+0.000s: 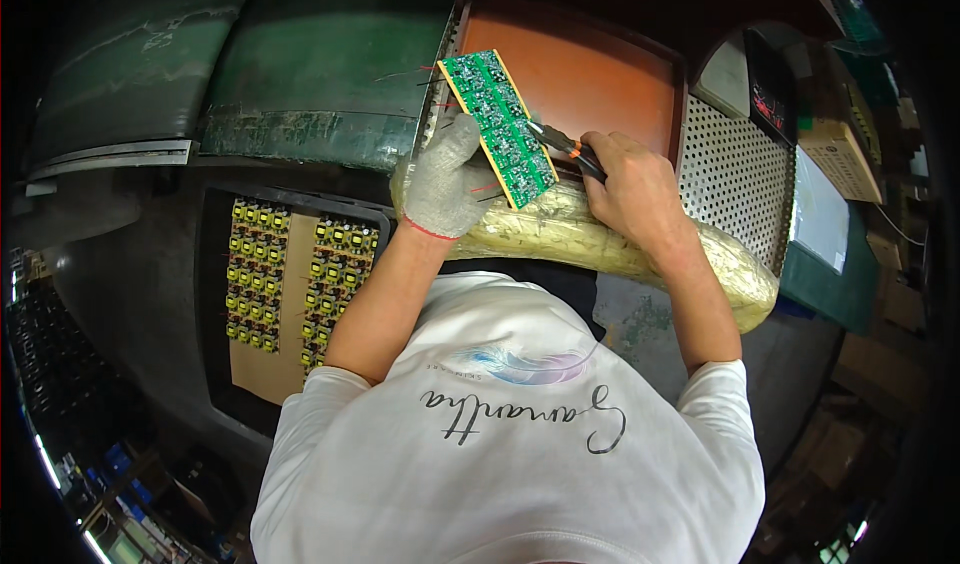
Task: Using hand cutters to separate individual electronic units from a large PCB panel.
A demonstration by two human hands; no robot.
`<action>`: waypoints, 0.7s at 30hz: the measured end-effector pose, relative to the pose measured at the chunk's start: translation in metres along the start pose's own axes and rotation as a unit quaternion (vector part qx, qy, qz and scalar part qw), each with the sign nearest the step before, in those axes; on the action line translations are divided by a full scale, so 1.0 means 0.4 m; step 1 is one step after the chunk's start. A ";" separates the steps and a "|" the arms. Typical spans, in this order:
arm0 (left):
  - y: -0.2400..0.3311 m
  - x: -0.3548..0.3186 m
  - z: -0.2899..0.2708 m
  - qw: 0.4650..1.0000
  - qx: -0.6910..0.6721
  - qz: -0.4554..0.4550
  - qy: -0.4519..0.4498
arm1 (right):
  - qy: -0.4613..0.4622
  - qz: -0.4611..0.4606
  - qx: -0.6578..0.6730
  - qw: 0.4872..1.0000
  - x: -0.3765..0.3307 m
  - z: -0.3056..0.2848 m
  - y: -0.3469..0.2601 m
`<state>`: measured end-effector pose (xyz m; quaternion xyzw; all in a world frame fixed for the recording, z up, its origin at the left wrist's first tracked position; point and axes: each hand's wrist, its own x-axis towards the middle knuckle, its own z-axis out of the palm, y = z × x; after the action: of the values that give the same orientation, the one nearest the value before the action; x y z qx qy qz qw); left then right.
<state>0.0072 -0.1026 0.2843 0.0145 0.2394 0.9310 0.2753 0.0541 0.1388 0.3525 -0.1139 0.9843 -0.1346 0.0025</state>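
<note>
My left hand point(446, 182) wears a pale grey glove with a red cuff edge. Its fingers grip the left long edge of a green circuit board panel point(497, 129), which is tilted and has yellowish strips down both long sides. Thin red and black wires point(420, 75) stick out from the panel's left side. In my bare right hand point(637, 186) is a pair of pliers point(568, 146) with orange and black handles. The pliers' metal tips lie at the panel's right edge; whether their jaws are closed cannot be made out.
An orange-brown tray point(590, 74) lies beyond the panel. A padded yellow roll point(520, 229) runs along the bench edge beneath my hands. To the left stands a black crate point(212, 294) with rows of small boards point(257, 279). A perforated metal surface point(735, 169) is at right.
</note>
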 end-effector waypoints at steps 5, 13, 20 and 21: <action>-0.002 0.002 0.016 0.999 0.024 0.032 -0.030 | 0.028 0.001 0.008 1.000 -0.009 0.004 -0.010; 0.000 -0.001 0.041 1.000 -0.006 0.021 0.021 | 0.062 -0.007 -0.023 0.998 -0.013 0.011 -0.014; 0.009 -0.007 0.022 1.000 0.005 -0.015 0.002 | 0.035 -0.004 0.011 0.999 -0.013 0.022 0.009; 0.009 -0.007 0.017 1.000 0.005 -0.015 0.001 | 0.058 -0.010 0.009 0.998 -0.011 0.022 0.008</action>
<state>0.0088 -0.1036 0.2922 0.0108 0.2448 0.9254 0.2893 0.0580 0.1406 0.3429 -0.1159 0.9803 -0.1502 -0.0546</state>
